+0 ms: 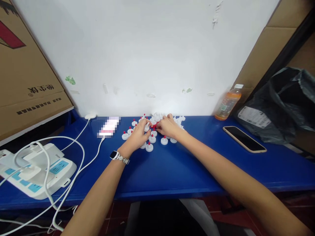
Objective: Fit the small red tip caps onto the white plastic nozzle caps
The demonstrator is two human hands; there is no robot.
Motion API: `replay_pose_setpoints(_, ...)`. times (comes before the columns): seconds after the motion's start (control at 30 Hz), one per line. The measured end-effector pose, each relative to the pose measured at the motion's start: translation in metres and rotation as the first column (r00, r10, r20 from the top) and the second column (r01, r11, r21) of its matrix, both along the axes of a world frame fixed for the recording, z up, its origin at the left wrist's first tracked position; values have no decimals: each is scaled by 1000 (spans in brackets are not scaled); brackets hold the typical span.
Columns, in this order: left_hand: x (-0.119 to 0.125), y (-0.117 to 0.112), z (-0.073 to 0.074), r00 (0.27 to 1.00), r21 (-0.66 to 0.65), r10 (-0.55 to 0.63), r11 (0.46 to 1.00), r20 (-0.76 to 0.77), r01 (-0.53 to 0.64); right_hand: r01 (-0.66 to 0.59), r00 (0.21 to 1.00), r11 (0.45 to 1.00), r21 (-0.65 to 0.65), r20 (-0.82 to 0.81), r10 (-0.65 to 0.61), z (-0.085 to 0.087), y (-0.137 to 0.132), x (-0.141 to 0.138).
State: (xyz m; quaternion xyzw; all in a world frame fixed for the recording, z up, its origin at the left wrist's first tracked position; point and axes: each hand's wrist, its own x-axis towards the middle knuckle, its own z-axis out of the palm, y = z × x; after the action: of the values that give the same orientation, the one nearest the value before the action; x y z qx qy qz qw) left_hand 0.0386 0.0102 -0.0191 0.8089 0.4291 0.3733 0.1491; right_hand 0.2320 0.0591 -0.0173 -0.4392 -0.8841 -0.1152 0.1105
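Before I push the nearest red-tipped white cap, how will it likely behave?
The cap looks like plastic, so it's probably light. Its wide base sits flat on the table, so it should slide before tipping; its round rim might roll if stood on edge.

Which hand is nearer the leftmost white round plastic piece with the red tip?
Left. The left hand is just right of that white piece; the right hand is farther right, by the small red pieces.

The blue table (172, 172) bears red-tipped white pieces (149, 148), 1 bottle (226, 105), a phone (244, 139).
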Motion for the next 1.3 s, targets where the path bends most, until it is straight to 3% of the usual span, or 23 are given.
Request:
replay_pose_setpoints(0.1, 0, -1, 0, 1000, -2, 15, 1000, 5, -15, -39, 994, 999, 19, -100, 41, 2, -3, 4)
replay_pose_setpoints(0.2, 0, -2, 1, 999, -11, 37, 999, 9, -37, -58, 918, 998, -10, -393, 49, 7, -8, 7)
replay_pose_setpoints(0.23, 0, -3, 1, 999, -15, 44, 999, 9, -44, -71, 845, 996, -51, -534, 33, 8, -10, 8)
replay_pose_setpoints(0.3, 0, -4, 2, 999, -29, 49, 998, 4, -49, -155, 615, 975, -159, -788, -31, 10, -15, 9)
replay_pose_setpoints(0.4, 1, -6, 3, 998, -52, 53, 997, -28, -54, -346, 274, 903, -254, -948, -162, 9, -25, 7)
replay_pose_setpoints(0.5, 5, -8, 4, 994, -16, 89, 996, -68, -90, -446, 136, 856, -263, -965, -225, 8, -36, 1)
replay_pose_setpoints(0.6, 10, -11, 5, 994, 36, 94, 995, -61, -92, -500, 149, 824, -265, -964, -220, 8, -44, -7)
replay_pose_setpoints(0.73, 14, -14, 4, 1000, -12, 21, 1000, -16, -22, -540, 185, 792, -286, -958, -220, 9, -48, -13)
replay_pose_setpoints(1.0, 14, -12, 3, 997, -4, 68, 998, 24, -67, -508, 195, 815, -278, -959, -205, 17, -49, -8)
replay_pose_setpoints(1.13, 13, -14, 6, 999, -77, -13, 997, 37, 15, -532, 234, 793, -296, -952, -199, 17, -52, -12)
replay_pose_setpoints(1.3, 16, -18, 8, 993, -89, -28, 995, 119, 39, -534, 212, 802, -267, -961, -178, 11, -57, -21)
